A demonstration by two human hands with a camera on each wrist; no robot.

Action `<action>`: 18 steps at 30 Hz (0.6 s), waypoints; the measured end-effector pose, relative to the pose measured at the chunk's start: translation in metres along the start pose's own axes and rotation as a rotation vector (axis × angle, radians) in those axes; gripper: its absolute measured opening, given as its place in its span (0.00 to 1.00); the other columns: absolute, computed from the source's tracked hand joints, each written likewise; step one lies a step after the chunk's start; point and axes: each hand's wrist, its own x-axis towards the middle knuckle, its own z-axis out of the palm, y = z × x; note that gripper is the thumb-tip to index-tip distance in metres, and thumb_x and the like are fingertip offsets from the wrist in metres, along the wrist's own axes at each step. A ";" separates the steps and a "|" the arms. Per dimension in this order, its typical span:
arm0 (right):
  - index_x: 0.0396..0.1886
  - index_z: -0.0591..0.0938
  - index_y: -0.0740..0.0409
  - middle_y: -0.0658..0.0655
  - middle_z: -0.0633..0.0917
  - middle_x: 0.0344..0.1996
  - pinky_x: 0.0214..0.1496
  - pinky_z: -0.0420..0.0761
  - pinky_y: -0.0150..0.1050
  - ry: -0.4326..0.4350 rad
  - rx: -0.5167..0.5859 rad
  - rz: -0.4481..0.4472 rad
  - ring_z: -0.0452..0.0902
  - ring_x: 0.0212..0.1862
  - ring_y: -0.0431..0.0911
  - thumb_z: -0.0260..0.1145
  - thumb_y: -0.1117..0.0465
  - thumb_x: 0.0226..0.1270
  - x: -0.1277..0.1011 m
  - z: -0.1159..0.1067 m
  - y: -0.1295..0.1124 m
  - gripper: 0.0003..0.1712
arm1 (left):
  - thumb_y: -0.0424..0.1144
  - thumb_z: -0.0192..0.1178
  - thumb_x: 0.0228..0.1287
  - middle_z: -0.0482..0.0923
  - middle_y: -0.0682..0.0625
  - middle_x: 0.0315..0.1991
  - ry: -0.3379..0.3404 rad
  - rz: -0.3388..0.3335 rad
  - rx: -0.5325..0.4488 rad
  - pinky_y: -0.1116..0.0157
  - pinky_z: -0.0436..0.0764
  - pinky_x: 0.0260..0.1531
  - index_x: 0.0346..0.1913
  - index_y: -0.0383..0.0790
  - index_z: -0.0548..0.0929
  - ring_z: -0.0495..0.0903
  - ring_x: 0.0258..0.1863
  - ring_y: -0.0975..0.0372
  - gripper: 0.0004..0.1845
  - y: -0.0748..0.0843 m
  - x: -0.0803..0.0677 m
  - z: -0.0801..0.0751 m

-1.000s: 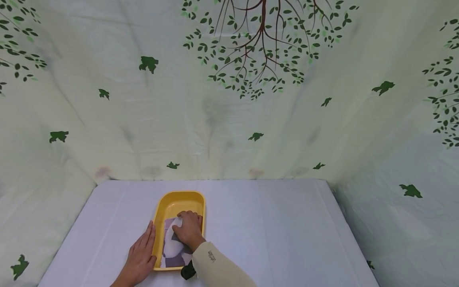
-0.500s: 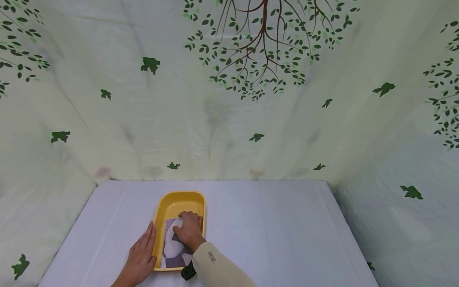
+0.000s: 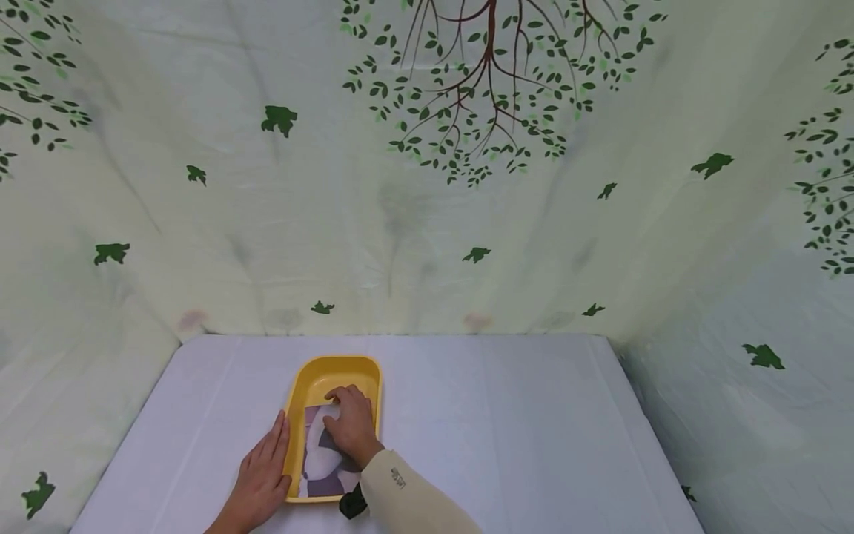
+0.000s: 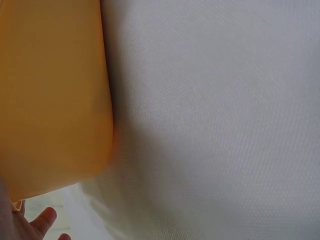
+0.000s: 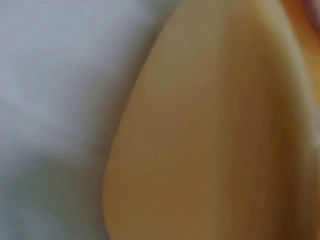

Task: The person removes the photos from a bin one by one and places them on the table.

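A yellow tray [image 3: 336,363] lies lengthwise on the table. Inside its nearer part is a flat rectangular piece [image 3: 325,456] patterned in purple, white and grey; whether it is cloth or card I cannot tell. My left hand [image 3: 262,471] rests along the tray's left side, fingers straight, thumb by the near corner. Over the right upper part of the patterned piece is my right hand [image 3: 351,424], thumb and forefinger apart, partly hiding it. The wrist views mostly show the tray's outer wall [image 4: 55,100], with a few fingers [image 4: 45,220] at the left wrist view's lower corner.
A white cloth covers the table [image 3: 507,430], which reaches well to the right of the tray. Pale sheeting [image 3: 420,222] with printed leaves and branches surrounds it. A small black object [image 3: 352,503] sits below the right sleeve [image 3: 410,489], by the tray's near edge.
My right hand has shifted slightly away from me, and its thumb and forefinger have spread a little. My left hand and the tray look the same.
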 end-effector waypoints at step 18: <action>0.36 0.88 0.51 0.39 0.83 0.30 0.40 0.78 0.27 -0.158 0.147 -0.047 0.73 0.33 0.32 0.67 0.58 0.62 0.009 -0.023 0.001 0.06 | 0.31 0.56 0.54 0.35 0.40 0.77 0.005 0.006 0.001 0.33 0.56 0.58 0.75 0.28 0.41 0.51 0.67 0.38 0.48 0.000 0.000 -0.001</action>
